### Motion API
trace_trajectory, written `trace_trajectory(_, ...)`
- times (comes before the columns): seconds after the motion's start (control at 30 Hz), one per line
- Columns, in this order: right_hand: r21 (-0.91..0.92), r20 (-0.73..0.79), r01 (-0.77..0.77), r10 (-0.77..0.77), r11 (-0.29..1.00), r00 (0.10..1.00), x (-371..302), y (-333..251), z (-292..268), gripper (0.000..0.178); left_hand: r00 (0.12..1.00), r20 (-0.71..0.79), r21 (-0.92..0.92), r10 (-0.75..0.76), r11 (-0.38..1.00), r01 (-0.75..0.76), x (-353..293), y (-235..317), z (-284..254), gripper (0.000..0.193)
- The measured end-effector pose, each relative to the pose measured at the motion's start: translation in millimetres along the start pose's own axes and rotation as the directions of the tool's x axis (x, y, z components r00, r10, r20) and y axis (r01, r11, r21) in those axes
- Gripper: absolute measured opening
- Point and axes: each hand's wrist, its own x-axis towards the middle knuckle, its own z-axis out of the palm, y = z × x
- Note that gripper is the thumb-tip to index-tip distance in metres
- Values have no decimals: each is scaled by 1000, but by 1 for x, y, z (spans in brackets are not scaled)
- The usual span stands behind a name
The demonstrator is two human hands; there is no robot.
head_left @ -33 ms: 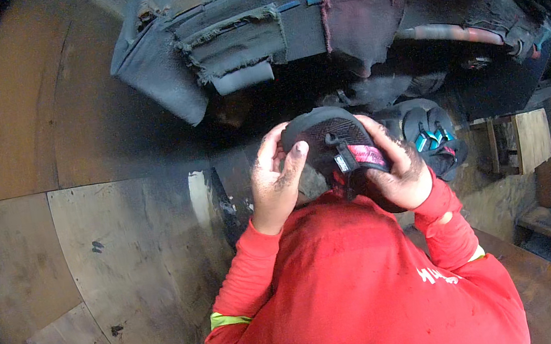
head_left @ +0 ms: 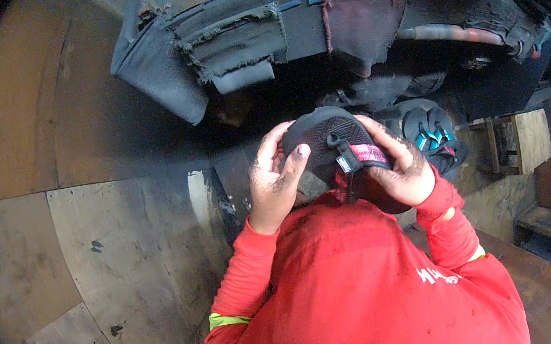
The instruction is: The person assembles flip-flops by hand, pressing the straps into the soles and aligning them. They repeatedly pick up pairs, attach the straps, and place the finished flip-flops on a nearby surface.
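Between my two hands is a black sandal [head_left: 321, 131] with a pink patterned strap [head_left: 368, 153] and a small black buckle. It is held up in front of my chest, its dark textured footbed facing me. My left hand [head_left: 277, 180] grips the sandal's left edge, thumb on top and fingers behind it. On the other side my right hand [head_left: 399, 166] is closed round the edge near the pink strap, its fingers partly hidden. Both hands are smudged with black dust.
Right of my hands lie several black sandals [head_left: 434, 127], some with teal straps. A dark, dust-covered machine housing [head_left: 297, 33] with hanging cloths [head_left: 367, 19] spans the far side. Wooden panels [head_left: 130, 250] stand at left, a wooden box [head_left: 531, 141] at right.
The sandal has turned very slightly in my hands, and my right wrist has shifted a little. My grip on it is the same.
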Motion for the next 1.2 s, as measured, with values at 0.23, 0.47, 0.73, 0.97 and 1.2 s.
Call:
trace_trajectory(0.23,191,228,-286,241,939,943,12,9,-10,67,979,90,-226,-183,954,199,4,-8,-7,35)
trace_trajectory(0.47,424,296,-445,344,789,891,17,2,13,80,963,3,-428,-270,870,245,22,-48,-13,33)
trace_trajectory(0.73,204,253,-384,330,900,909,15,0,33,77,908,79,-449,-412,798,401,20,-50,-36,31)
trace_trajectory(0.97,114,310,-125,84,986,947,47,41,46,78,953,-59,-218,-296,936,277,27,-52,-57,30)
trace_trajectory(1.2,-343,50,220,-216,913,975,84,76,138,116,953,-302,269,-20,957,106,44,-53,-56,38)
